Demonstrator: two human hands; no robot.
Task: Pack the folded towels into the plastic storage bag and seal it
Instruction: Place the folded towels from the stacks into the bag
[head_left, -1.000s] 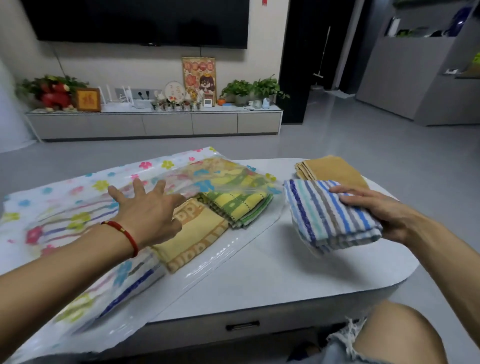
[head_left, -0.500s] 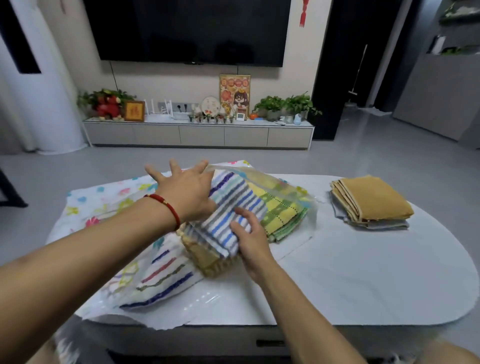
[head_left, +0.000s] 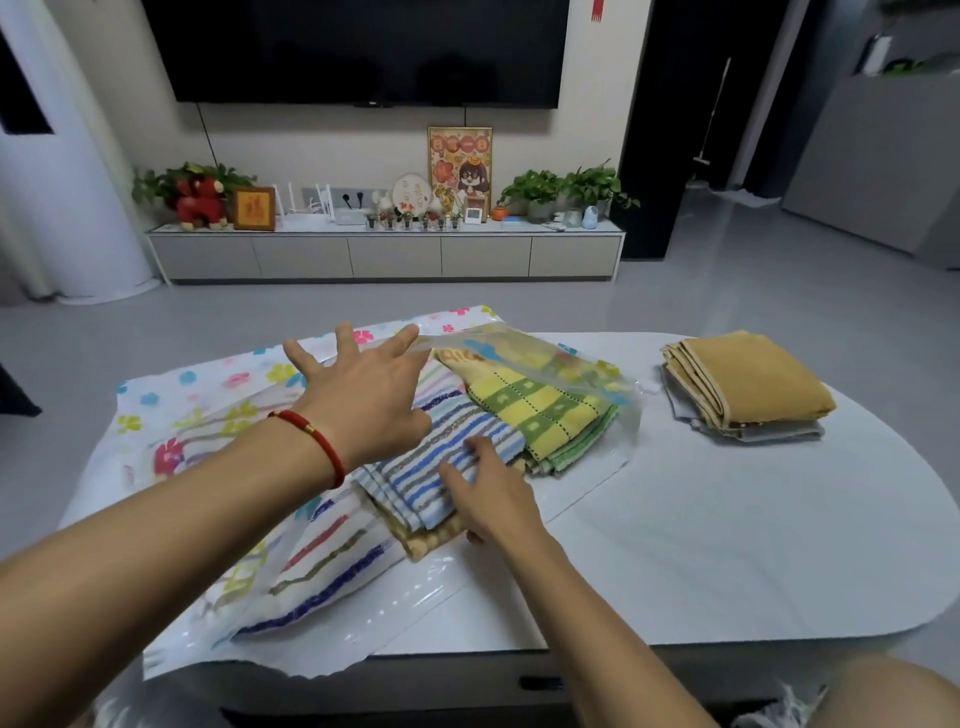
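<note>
Your left hand (head_left: 363, 400) lifts the plastic storage bag's (head_left: 171, 415) clear flap with fingers spread, grip released. Your right hand (head_left: 493, 493) presses the striped towel (head_left: 441, 457) flat-fingered into the bag's mouth, beside the yellow-green towel (head_left: 540, 410). Mustard folded towels (head_left: 748, 384) wait on the worktop (head_left: 727, 545), well apart.

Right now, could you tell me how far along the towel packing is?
Partly done. The green and yellow towel and other striped ones already lie inside the flowered plastic bag. In hand: the left hand lifts the bag's top sheet while the right hand pushes the blue striped towel in over a tan one. Left: the mustard towel stack waits on the table, and the bag's mouth is unsealed.
</note>
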